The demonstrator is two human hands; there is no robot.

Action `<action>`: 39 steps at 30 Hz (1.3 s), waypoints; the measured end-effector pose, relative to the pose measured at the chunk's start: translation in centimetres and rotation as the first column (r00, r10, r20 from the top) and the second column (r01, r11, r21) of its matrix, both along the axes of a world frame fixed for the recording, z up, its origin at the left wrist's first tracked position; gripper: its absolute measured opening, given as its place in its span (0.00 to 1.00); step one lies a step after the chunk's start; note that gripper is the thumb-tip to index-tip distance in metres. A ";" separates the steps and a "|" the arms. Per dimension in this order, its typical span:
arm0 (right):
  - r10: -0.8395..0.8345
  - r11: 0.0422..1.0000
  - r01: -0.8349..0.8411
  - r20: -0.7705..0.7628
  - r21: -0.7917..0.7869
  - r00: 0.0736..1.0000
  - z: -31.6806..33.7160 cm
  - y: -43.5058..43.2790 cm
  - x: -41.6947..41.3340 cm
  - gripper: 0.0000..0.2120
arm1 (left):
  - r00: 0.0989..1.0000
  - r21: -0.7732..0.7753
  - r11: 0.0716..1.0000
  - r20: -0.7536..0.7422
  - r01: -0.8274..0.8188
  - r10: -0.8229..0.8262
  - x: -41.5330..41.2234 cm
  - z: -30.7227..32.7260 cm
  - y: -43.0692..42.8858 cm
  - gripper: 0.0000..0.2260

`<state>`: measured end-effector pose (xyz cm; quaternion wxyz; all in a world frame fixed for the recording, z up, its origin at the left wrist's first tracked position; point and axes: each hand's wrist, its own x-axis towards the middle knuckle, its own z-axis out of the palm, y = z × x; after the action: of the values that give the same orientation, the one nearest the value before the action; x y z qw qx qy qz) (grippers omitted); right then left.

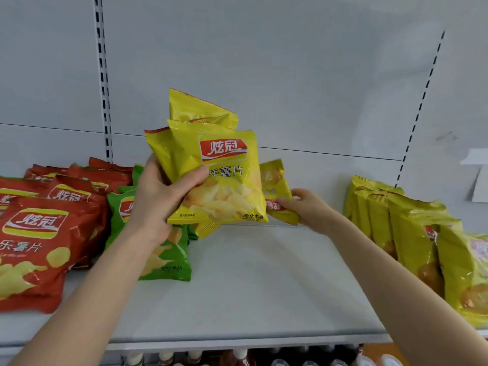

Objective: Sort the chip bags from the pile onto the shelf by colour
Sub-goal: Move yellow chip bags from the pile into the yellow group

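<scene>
My left hand grips a bunch of yellow chip bags held up above the middle of the white shelf. My right hand pinches another yellow chip bag just to the right of the bunch, low by the shelf's back wall. Red chip bags are stacked at the left. Green chip bags lie beside them, partly hidden by my left arm. A row of yellow bags stands at the right.
The shelf's back wall has slotted uprights at the left and right. A white paper tag hangs at the far right. Bottles show on the level below the front edge.
</scene>
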<state>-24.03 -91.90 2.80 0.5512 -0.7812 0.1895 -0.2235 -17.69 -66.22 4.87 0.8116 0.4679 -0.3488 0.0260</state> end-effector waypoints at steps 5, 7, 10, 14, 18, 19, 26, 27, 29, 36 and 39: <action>-0.024 0.951 -0.091 -0.365 -0.296 0.931 -1.5 2.1 1.4 0.15 | 0.999 0.029 0.999 0.031 -0.039 0.038 0.2 -0.7 -0.1 0.26; -0.150 0.881 0.086 -0.103 -0.464 0.983 0.1 2.8 0.9 0.16 | 0.998 0.035 0.998 0.037 -0.058 0.056 0.2 -0.7 -0.4 0.25; 0.025 0.993 0.011 0.296 -0.118 0.955 3.7 5.0 -1.3 0.15 | 0.995 0.036 0.995 0.040 -0.094 0.093 0.1 -0.6 -1.4 0.25; 0.329 0.944 -0.313 0.220 -0.107 0.918 5.3 7.5 -3.2 0.10 | 0.993 0.024 0.993 -0.008 -0.115 0.116 -0.1 -0.2 -2.8 0.27; 0.266 0.940 -0.313 0.282 0.133 0.922 5.1 7.1 -3.1 0.11 | 0.995 -0.002 1.000 -0.099 -0.029 0.028 -0.5 0.2 -4.0 0.27; 0.264 0.931 -0.322 0.297 0.169 0.918 5.1 7.0 -3.2 0.10 | 0.990 -0.021 1.000 -0.140 0.012 -0.015 -0.6 0.3 -4.3 0.25; 0.184 0.948 -0.262 0.359 0.182 0.915 4.8 6.4 -2.8 0.16 | 0.976 -0.008 0.996 -0.202 -0.085 0.082 -0.4 0.5 -6.4 0.04; 0.164 0.950 -0.252 0.388 0.187 0.907 4.8 5.9 -2.9 0.15 | 0.982 0.017 0.993 -0.150 -0.117 0.118 0.0 0.3 -6.5 0.04; 0.059 0.967 -0.168 0.476 0.190 0.878 5.2 4.5 -3.3 0.13 | 0.978 0.032 0.981 -0.083 -0.190 0.192 0.5 0.2 -6.2 0.06; -0.410 0.854 0.500 0.405 -0.145 0.817 1.8 -2.8 -1.0 0.17 | 0.949 -0.054 0.947 -0.017 -0.315 0.315 1.7 0.4 -5.0 0.08; -0.414 0.821 0.498 0.310 -0.279 0.856 -0.9 -4.5 0.4 0.21 | 0.951 -0.029 0.951 0.016 -0.307 0.308 1.7 -0.2 -5.3 0.07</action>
<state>-23.66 -96.41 1.95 0.3517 -0.7655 0.2624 -0.4706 -16.03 -71.49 4.69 0.8000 0.5057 -0.2797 0.1613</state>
